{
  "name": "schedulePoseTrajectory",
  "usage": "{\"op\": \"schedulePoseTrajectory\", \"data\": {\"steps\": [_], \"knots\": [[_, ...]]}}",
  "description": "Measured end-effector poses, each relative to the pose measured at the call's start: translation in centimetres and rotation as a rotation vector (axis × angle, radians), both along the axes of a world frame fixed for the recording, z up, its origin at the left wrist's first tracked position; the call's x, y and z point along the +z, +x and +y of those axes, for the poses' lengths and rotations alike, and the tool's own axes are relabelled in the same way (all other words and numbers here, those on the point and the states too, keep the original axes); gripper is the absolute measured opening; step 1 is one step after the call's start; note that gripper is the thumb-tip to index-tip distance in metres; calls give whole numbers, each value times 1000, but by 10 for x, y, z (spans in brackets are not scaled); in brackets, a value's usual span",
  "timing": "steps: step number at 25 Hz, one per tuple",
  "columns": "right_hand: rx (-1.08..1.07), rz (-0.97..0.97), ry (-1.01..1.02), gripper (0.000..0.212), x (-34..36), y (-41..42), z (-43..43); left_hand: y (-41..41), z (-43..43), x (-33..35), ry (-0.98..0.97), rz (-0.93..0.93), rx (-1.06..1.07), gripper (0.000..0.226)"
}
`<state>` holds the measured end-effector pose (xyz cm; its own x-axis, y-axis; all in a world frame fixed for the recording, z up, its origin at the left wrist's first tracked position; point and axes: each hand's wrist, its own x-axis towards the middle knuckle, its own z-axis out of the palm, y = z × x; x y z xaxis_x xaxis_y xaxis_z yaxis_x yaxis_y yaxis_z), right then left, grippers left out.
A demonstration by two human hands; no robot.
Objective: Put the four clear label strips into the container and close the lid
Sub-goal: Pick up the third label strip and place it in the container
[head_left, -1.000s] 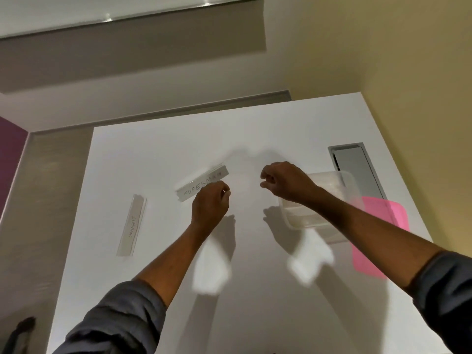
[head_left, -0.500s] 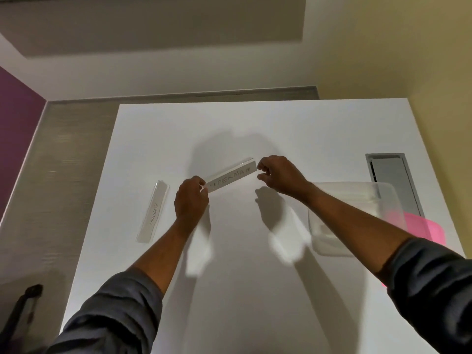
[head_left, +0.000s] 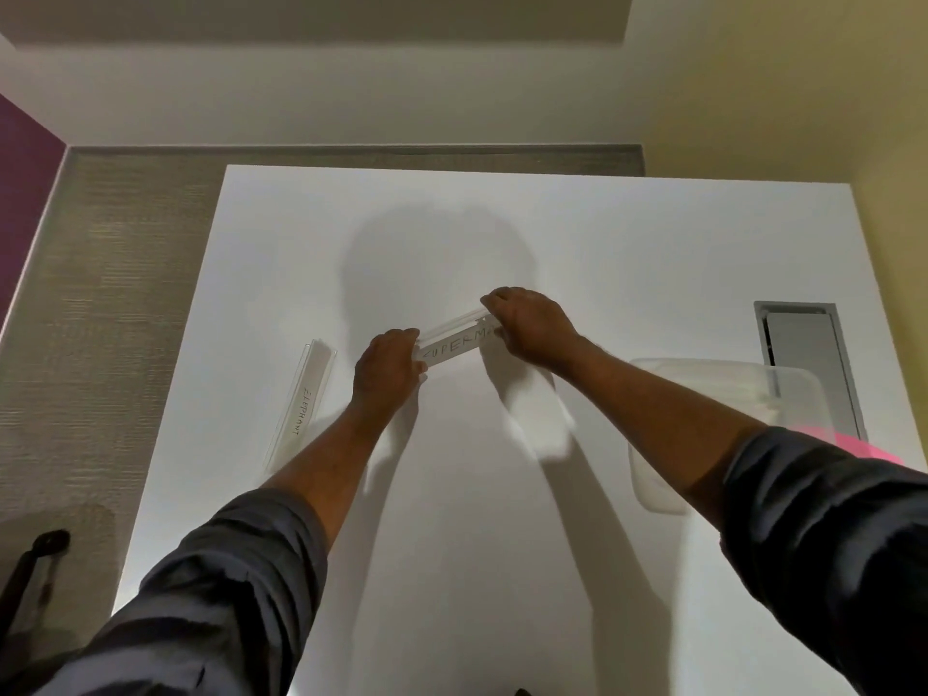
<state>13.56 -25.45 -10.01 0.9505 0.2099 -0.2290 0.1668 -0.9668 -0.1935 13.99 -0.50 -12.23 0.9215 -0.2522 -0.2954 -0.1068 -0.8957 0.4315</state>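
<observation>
Your table [head_left: 502,494] reads plain white. The strip [head_left: 454,340] you hold is clear, with dark hand-lettering on a white insert; same for the strip [head_left: 301,404] at centre left. Container [head_left: 703,394] at right: clear, frosted. Pink lid [head_left: 853,447] edge behind it. Your sleeves [head_left: 226,595] are dark grey. Floor [head_left: 110,319] grey-beige, finely woven; purple wall [head_left: 25,193] upper left.

A single head-worn camera looks steeply down and forward from above the white tabletop [head_left: 502,494], close over both forearms, floor showing toward nine o'clock.
</observation>
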Motion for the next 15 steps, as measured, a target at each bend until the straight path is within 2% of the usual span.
{"op": "schedulePoseTrajectory", "data": {"steps": [2, 6, 10, 15], "knots": [[11, 12, -30, 33, -6, 6, 1, 3, 0, -2, 5, 0, -15, 46], [24, 20, -73, 28, -14, 14, -1, 6, 2, -4, 25, -32, -37, 19], [31, 34, -104, 23, -17, 18, -2, 7, 3, -7, -10, -45, 0, 23], [7, 55, -79, 28, -17, 22, -4, 14, 3, -6, -21, -26, 36, 27]]}}
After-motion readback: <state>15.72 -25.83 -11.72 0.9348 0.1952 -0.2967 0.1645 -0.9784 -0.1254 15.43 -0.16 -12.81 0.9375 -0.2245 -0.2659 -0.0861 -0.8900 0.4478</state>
